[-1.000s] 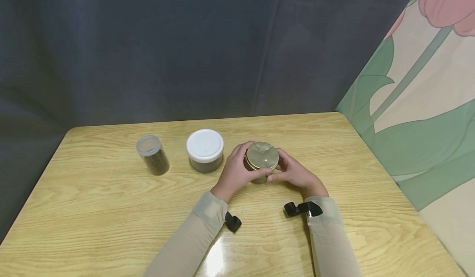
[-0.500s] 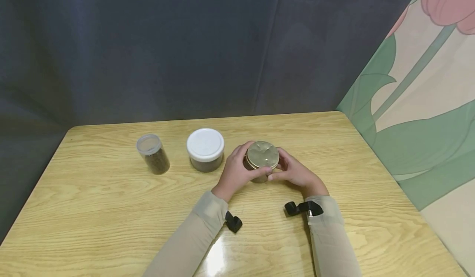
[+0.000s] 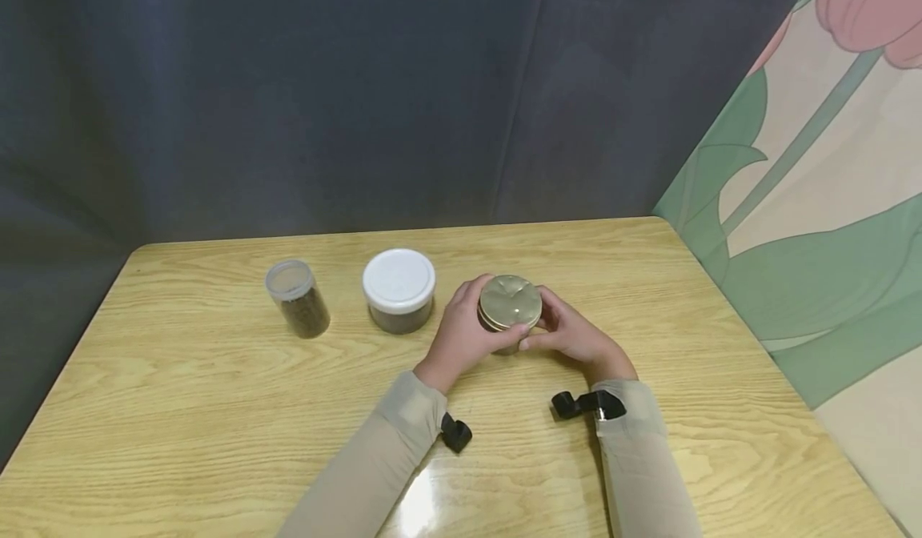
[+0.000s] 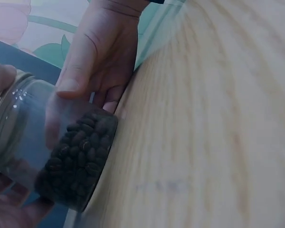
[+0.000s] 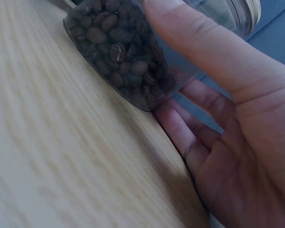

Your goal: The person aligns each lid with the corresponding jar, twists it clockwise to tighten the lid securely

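A clear jar of dark coffee beans (image 4: 80,159) with a gold lid (image 3: 510,301) stands on the wooden table. My left hand (image 3: 461,330) curls round its lid and upper part from the left, the thumb across the near side. Lower on the jar, my right hand (image 3: 576,336) grips the body from the right. In the right wrist view, the right thumb (image 5: 199,42) lies along the clear wall, with other fingers beneath near the base. The far-side fingers of both hands are partly hidden behind the jar in the head view.
Left of my hands is a round tub with a white lid (image 3: 398,282). Farther left stands a narrow clear container with dark contents (image 3: 304,310). A dark curtain (image 3: 346,106) rises behind the table, and a flowered cloth (image 3: 828,282) hangs on the right.
My left hand and wrist have shifted very slightly to the right round the lid. The right hand and the other containers stay put.
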Demonstrator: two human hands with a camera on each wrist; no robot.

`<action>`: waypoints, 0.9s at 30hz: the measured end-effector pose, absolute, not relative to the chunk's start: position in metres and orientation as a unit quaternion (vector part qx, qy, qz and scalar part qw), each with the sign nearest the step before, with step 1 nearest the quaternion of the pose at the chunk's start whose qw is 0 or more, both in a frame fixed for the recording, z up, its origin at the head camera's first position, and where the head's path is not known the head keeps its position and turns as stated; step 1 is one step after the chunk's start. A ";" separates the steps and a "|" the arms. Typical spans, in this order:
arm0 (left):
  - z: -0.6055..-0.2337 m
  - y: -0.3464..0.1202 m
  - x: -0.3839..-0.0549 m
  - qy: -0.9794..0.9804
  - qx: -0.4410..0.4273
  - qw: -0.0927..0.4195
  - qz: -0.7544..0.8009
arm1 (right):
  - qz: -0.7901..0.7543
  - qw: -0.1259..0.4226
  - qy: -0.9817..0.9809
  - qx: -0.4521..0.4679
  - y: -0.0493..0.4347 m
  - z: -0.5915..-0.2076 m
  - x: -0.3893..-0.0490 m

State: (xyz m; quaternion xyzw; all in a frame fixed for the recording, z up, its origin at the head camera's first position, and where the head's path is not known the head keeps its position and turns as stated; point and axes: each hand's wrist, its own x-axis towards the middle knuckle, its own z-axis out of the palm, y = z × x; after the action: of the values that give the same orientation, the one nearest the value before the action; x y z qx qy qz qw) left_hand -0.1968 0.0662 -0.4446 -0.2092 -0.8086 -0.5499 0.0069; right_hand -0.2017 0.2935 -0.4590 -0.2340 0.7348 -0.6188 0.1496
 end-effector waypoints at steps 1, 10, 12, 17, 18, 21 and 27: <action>-0.444 0.067 -0.197 -0.810 -0.206 0.006 -0.548 | -0.619 0.148 0.735 -0.235 0.294 -0.459 -0.202; -0.445 0.068 -0.197 -0.814 -0.210 0.003 -0.542 | -0.613 0.142 0.740 -0.238 0.294 -0.462 -0.201; -0.447 0.068 -0.198 -0.812 -0.213 0.001 -0.543 | -0.612 0.142 0.742 -0.235 0.294 -0.461 -0.200; -0.450 0.064 -0.200 -0.807 -0.218 -0.007 -0.549 | -0.611 0.144 0.742 -0.233 0.295 -0.461 -0.200; -0.451 0.064 -0.201 -0.806 -0.220 -0.006 -0.549 | -0.611 0.145 0.742 -0.234 0.295 -0.461 -0.200; -0.453 0.061 -0.202 -0.804 -0.228 -0.003 -0.549 | -0.610 0.146 0.742 -0.236 0.295 -0.462 -0.200; -0.456 0.056 -0.206 -0.770 -0.244 -0.009 -0.589 | -0.610 0.147 0.741 -0.238 0.294 -0.459 -0.201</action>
State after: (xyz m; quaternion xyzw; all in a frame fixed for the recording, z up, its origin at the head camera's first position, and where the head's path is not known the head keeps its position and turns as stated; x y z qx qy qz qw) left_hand -0.2060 0.0558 -0.4559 -0.2443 -0.7700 -0.5893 -0.0092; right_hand -0.2010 0.2939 -0.4592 -0.2383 0.7411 -0.6102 0.1474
